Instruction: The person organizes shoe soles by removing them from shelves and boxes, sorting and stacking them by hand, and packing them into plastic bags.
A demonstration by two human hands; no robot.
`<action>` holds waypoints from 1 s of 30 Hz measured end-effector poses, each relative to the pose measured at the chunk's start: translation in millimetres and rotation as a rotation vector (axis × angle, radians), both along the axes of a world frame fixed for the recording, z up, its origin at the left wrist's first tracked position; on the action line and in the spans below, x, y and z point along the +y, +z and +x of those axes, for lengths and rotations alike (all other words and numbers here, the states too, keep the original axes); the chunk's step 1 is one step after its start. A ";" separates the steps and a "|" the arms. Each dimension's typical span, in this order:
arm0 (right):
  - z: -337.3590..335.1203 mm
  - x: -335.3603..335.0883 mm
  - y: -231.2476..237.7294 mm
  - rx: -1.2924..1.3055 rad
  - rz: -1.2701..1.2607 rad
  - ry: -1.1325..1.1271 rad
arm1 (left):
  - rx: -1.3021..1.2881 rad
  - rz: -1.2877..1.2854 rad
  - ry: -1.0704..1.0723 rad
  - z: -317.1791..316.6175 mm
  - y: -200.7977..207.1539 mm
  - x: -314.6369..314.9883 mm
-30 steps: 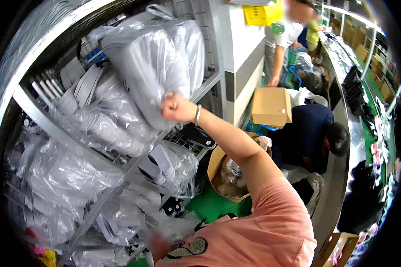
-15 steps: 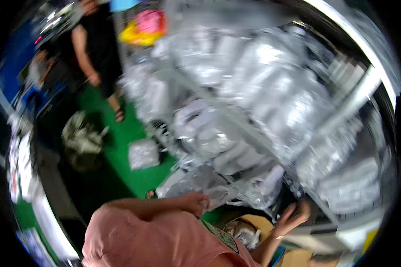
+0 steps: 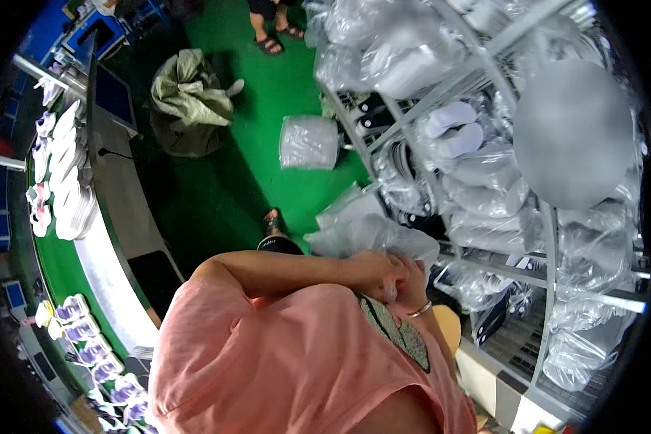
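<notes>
A large clear plastic bag [image 3: 372, 235] hangs from my hands in front of my chest, its sides crumpled and its contents too blurred to name. My left hand [image 3: 375, 273] is closed on the bag's gathered top edge. Right beside it, my right hand [image 3: 411, 286], with a bracelet at the wrist, is also closed on the plastic, its fingers meeting the left ones. Exactly how the fingers pinch the film is partly hidden. Just beyond the bag, on the right, stands a metal rack [image 3: 550, 267] of bagged shoe soles.
A clear-wrapped bundle [image 3: 309, 142] lies on the green floor [image 3: 257, 163] ahead. Farther left stands an open sack [image 3: 189, 108]. Along the left runs a conveyor line [image 3: 112, 267] bearing soles and shoes. Another person's sandalled feet [image 3: 271, 45] show at the top.
My right hand has come in from the right, where it was raised apart, and joined my left at the bag. The view has turned toward the rack's side and the conveyor.
</notes>
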State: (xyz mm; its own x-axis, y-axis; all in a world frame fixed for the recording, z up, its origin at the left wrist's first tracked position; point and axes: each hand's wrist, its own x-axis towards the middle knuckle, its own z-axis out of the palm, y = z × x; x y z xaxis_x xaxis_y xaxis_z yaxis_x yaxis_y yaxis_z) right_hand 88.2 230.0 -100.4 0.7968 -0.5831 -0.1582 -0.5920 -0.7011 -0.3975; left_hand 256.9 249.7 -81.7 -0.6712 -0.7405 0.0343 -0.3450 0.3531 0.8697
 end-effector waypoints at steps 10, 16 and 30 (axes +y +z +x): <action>160.2 -20.6 -19.9 -0.130 -0.029 0.079 | 0.247 -0.083 0.271 168.6 -34.5 6.5; 210.4 -29.6 -40.7 0.162 0.087 0.263 | 0.145 -0.113 0.390 222.3 -49.8 21.6; 257.0 -127.1 -157.1 0.036 0.271 -0.340 | -0.233 -0.220 0.412 290.3 -23.3 -76.0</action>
